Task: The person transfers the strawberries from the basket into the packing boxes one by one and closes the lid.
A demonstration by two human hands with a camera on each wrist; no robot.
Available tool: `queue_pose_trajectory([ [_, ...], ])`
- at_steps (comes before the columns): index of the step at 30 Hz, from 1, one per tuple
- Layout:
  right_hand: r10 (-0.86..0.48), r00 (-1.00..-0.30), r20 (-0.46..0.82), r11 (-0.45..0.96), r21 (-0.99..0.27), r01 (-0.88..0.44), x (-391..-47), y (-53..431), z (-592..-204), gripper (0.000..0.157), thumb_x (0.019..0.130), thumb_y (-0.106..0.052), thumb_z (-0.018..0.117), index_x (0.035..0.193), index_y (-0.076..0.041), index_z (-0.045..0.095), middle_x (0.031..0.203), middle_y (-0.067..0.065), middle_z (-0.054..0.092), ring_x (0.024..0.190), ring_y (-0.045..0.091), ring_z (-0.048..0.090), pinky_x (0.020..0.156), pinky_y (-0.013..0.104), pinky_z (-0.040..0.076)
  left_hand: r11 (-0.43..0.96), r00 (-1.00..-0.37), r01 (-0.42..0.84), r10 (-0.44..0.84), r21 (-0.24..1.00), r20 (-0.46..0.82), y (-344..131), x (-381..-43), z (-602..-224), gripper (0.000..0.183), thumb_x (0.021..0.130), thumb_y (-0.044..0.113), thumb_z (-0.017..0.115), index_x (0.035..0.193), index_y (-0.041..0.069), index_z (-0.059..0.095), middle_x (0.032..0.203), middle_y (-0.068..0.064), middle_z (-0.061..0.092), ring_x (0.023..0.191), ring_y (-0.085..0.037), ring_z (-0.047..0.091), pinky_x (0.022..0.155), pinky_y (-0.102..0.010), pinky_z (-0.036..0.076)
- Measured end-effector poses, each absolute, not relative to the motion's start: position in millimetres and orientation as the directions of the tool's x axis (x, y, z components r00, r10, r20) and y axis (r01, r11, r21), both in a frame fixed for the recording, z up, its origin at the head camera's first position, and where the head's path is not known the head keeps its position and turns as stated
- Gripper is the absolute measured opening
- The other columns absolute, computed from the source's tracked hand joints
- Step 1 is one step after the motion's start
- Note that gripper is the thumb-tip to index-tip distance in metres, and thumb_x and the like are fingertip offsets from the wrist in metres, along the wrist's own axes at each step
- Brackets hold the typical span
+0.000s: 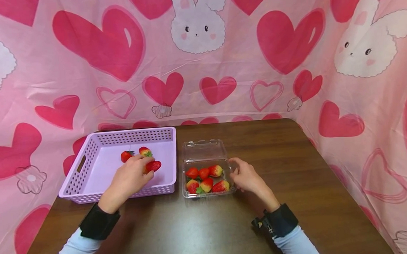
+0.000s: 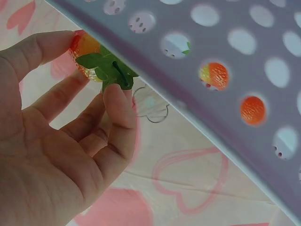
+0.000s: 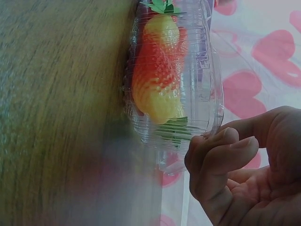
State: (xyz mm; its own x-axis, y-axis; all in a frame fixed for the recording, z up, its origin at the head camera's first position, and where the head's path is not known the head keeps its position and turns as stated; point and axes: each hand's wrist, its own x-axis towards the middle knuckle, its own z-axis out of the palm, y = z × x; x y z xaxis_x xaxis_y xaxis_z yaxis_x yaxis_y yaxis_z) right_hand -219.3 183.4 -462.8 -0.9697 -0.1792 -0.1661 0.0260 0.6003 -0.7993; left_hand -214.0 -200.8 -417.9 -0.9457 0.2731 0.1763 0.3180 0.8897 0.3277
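Inside the lilac basket (image 1: 135,135), my left hand (image 1: 129,180) pinches a strawberry (image 1: 153,166) between its fingertips. The left wrist view shows green leaves on that strawberry (image 2: 89,59), and part of it is hidden behind the basket wall. Two more strawberries lie beyond the hand: one red (image 1: 126,156), one yellow near its leaves (image 1: 144,151). At the right side of a clear plastic container (image 1: 207,196), my right hand (image 1: 248,176) holds the rim with curled fingers. Several red and yellow strawberries (image 1: 206,185) sit in the container, whose lid (image 1: 205,150) stands open at the back.
Both containers stand on a dark wooden table (image 1: 210,231), the basket to the left of the clear one. A pink cloth (image 1: 245,70) with hearts and rabbits hangs behind and at the sides. A black band (image 1: 100,222) circles each wrist.
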Motion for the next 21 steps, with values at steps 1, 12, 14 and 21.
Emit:
queue_pose_trajectory([
  [1, -0.177, -0.969, -0.17, 0.602, -0.798, 0.03, -219, 183, -463, 0.05, 0.099, -0.001, 0.064, 0.147, -0.003, 0.05, 0.065, 0.009, 0.059, 0.045, 0.021, 0.052, 0.047, 0.033, 0.05, 0.89, -0.946, 0.317, 0.273, 0.327, 0.175, -199, -213, -417, 0.047, 0.086, 0.017, 0.081, 0.129, 0.0, 0.072, 0.121, -0.026, 0.068, 0.103, -0.04, 0.064, 0.081, -0.059, 0.058],
  [12, -0.172, -0.971, -0.167, 0.605, -0.796, 0.03, -223, 183, -461, 0.051, 0.099, -0.003, 0.065, 0.147, -0.004, 0.05, 0.066, 0.01, 0.06, 0.045, 0.022, 0.053, 0.047, 0.034, 0.05, 0.878, -0.918, 0.38, 0.319, 0.29, 0.235, -188, -217, -414, 0.042, 0.085, 0.016, 0.08, 0.125, 0.003, 0.074, 0.111, -0.02, 0.068, 0.094, -0.037, 0.063, 0.078, -0.056, 0.058],
  [14, -0.172, -0.97, -0.172, 0.603, -0.797, 0.035, -223, 183, -461, 0.051, 0.099, -0.003, 0.065, 0.147, -0.005, 0.05, 0.066, 0.01, 0.06, 0.046, 0.022, 0.053, 0.047, 0.033, 0.05, 0.874, -0.913, 0.392, 0.331, 0.286, 0.239, -185, -217, -412, 0.043, 0.085, 0.016, 0.08, 0.126, 0.004, 0.074, 0.108, -0.019, 0.068, 0.091, -0.034, 0.063, 0.077, -0.054, 0.058],
  [21, -0.175, -0.969, -0.175, 0.601, -0.798, 0.036, -222, 183, -462, 0.051, 0.098, -0.002, 0.065, 0.147, -0.004, 0.05, 0.067, 0.01, 0.06, 0.046, 0.022, 0.053, 0.046, 0.033, 0.049, 0.866, -0.911, 0.403, 0.348, 0.296, 0.223, -170, -215, -411, 0.044, 0.085, 0.018, 0.082, 0.126, 0.004, 0.074, 0.104, -0.015, 0.069, 0.091, -0.031, 0.064, 0.076, -0.048, 0.059],
])
